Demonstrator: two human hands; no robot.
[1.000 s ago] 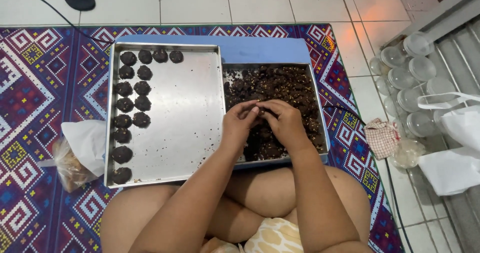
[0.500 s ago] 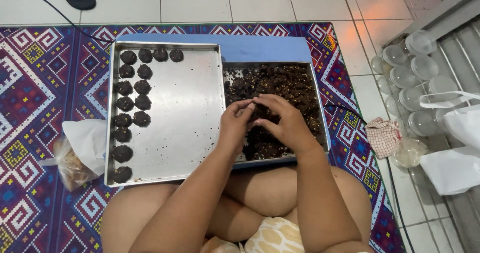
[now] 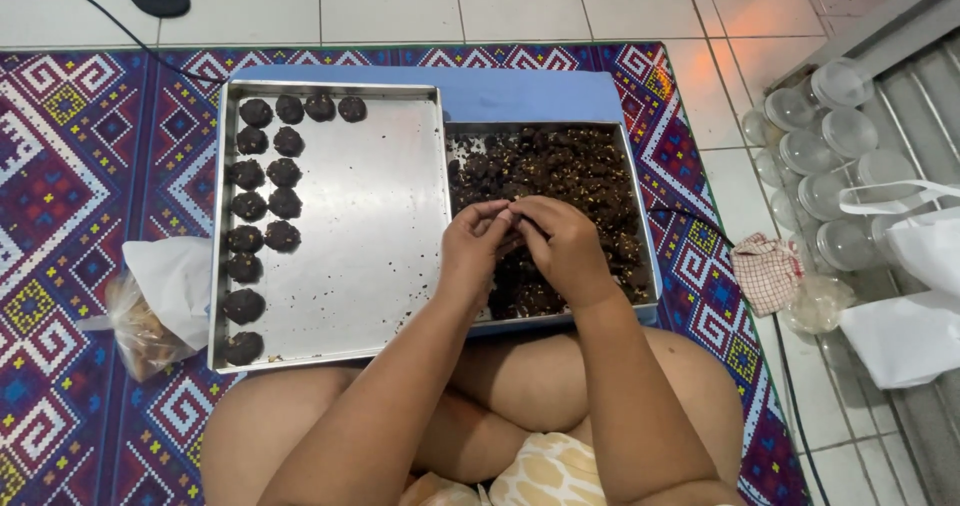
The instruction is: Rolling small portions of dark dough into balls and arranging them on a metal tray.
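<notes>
My left hand (image 3: 473, 246) and my right hand (image 3: 561, 243) meet fingertip to fingertip over the right-hand metal tray (image 3: 640, 216), pinching a small lump of dark dough (image 3: 517, 221) between them. That tray is filled with loose dark crumbly dough (image 3: 560, 166). To its left lies a larger metal baking tray (image 3: 350, 216) with several round dark dough balls (image 3: 268, 176) set along its left side and top edge. Both trays rest on a blue board (image 3: 520, 91) in front of my crossed legs.
A patterned purple mat (image 3: 90, 146) covers the floor. A plastic bag with brown bits (image 3: 150, 311) lies left of the big tray. Clear plastic jars (image 3: 820, 156), white bags (image 3: 910, 296) and a checked cloth (image 3: 765, 271) are at the right. A black cable crosses the mat.
My right hand reached into the crumbly dough half a second ago and has drawn back to meet the left hand again, fingers closed on a small lump.
</notes>
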